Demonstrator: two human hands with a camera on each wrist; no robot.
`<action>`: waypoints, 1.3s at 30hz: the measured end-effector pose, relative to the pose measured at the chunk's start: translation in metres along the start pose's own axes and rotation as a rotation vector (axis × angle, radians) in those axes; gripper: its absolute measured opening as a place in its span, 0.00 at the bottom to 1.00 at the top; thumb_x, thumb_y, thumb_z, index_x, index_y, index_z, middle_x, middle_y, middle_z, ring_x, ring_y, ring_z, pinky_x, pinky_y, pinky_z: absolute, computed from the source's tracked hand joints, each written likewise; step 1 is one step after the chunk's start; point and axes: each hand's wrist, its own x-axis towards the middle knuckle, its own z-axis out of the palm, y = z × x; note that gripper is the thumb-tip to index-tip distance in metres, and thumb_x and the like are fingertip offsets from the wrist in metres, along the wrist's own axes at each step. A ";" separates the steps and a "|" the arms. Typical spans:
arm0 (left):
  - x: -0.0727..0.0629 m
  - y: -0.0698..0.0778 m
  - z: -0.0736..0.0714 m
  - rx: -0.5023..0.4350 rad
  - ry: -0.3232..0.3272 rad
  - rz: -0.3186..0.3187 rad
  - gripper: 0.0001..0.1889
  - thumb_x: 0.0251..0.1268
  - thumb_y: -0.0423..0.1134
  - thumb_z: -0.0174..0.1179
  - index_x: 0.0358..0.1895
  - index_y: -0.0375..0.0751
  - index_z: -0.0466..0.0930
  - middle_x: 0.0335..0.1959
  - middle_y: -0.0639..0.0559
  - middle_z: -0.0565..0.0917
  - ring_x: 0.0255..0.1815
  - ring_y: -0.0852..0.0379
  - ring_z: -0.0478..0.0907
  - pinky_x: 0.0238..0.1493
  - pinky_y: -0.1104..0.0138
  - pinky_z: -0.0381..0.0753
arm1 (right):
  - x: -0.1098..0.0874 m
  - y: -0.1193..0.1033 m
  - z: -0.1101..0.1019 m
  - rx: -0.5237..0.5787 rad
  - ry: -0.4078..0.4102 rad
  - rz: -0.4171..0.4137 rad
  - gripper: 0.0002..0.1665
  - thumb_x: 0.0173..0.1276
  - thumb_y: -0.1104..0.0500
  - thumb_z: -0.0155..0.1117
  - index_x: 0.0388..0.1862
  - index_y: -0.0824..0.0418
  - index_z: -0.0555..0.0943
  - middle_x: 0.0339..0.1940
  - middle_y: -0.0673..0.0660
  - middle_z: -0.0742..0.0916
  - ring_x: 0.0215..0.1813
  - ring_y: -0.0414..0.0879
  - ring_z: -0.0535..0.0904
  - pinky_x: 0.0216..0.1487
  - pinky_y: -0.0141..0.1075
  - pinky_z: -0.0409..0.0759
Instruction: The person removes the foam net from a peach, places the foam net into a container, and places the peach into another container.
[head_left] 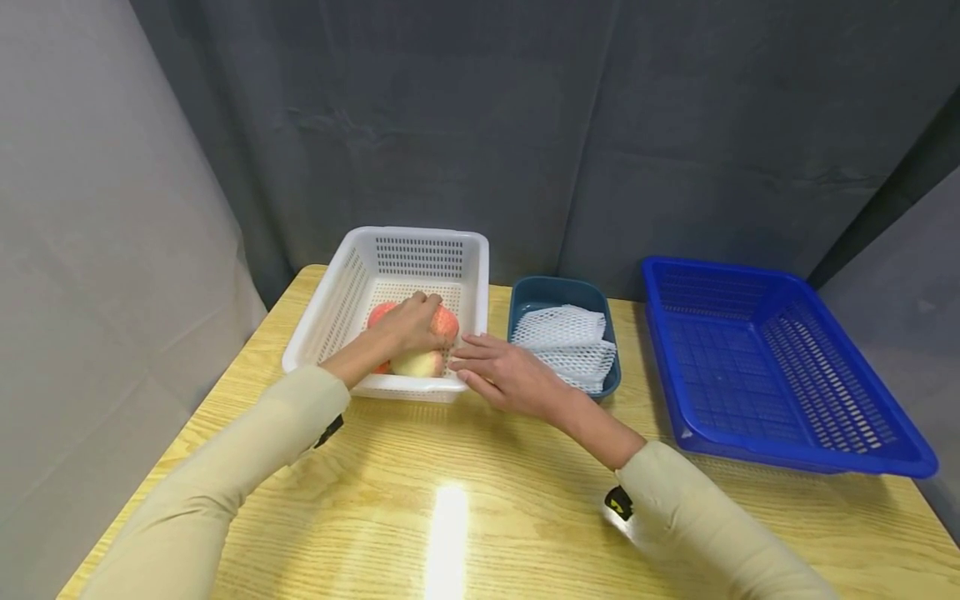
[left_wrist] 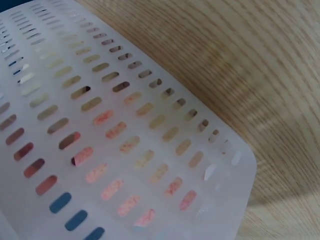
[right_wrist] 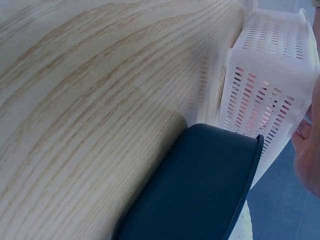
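Observation:
In the head view, a white plastic basket holds several red and yellow apples. My left hand reaches down into it, its fingers curled over a red apple; the hand partly covers that apple. Below the palm lies a yellowish apple, and another red apple shows behind the wrist. My right hand has its fingers extended and touches the basket's front right corner. Through the slotted basket wall in the left wrist view, pink and yellow fruit skin shows.
Right of the white basket stands a small dark teal bin with folded white foam nets inside. Farther right is a large blue slotted basket. All stand on a wooden table, with a dark curtain behind.

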 end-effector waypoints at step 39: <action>0.009 -0.002 -0.005 0.014 0.086 -0.009 0.35 0.70 0.55 0.55 0.73 0.40 0.61 0.67 0.36 0.69 0.61 0.37 0.73 0.57 0.46 0.76 | -0.001 0.000 -0.015 -0.039 -0.064 0.125 0.24 0.80 0.49 0.51 0.65 0.61 0.79 0.66 0.56 0.80 0.73 0.52 0.66 0.73 0.45 0.62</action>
